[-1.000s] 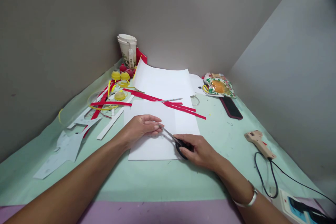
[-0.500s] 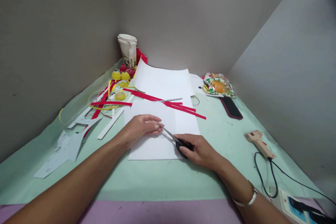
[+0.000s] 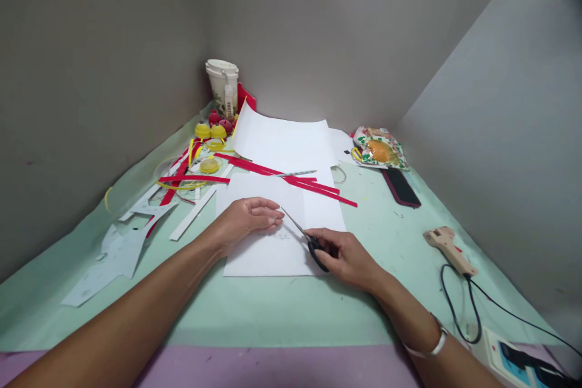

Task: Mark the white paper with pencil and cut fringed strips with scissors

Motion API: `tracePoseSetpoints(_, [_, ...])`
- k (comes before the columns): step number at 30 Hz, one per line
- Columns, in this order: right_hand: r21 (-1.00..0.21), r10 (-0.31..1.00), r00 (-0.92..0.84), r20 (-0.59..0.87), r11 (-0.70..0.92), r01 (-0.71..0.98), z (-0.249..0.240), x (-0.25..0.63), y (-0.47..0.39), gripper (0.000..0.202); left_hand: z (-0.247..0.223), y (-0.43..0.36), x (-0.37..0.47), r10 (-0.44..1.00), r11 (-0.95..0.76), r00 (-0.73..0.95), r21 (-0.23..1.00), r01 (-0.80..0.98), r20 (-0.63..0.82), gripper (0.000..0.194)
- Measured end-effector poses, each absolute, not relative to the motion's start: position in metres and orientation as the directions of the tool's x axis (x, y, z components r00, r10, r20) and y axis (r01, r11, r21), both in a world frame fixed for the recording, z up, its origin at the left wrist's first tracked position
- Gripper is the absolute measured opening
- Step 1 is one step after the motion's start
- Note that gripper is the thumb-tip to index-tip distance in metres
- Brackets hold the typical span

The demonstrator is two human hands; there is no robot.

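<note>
My right hand is closed round the black handles of a pair of scissors. Its narrow blades point up and left, and the tip ends just beside the fingertips of my left hand. My left hand has its fingers pressed together; whatever is between them, if anything, is too small to make out. Both hands are over a white sheet of paper, where small dark specks lie below the left fingertips. Across the far part of this sheet lie several red strips and a pencil.
Yellow and red round pieces, strips and paper scraps crowd the left side. A white cup stands behind. On the right are a patterned packet, a phone, a corded glue gun and a power strip.
The scissors' tip has drawn slightly away from my left fingertips, which it was touching before. My left thumb has shifted behind the fingers. Other things lie as before.
</note>
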State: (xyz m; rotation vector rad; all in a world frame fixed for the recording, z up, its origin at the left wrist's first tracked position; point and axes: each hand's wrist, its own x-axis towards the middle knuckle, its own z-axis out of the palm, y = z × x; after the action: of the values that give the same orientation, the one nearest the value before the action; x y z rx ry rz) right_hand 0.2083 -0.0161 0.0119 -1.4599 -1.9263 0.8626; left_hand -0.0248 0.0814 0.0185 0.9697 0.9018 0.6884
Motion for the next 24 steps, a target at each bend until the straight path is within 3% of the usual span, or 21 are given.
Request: tracePoseSetpoints(24, [-0.766,0.959,-0.276,0.066,0.226,0.602,0.0173,0.2086,-0.0173,0.040,0.0225,0.0816,-0.0255,0.830,0.417,0.457,0.900,-0.129,-0.319,0.028])
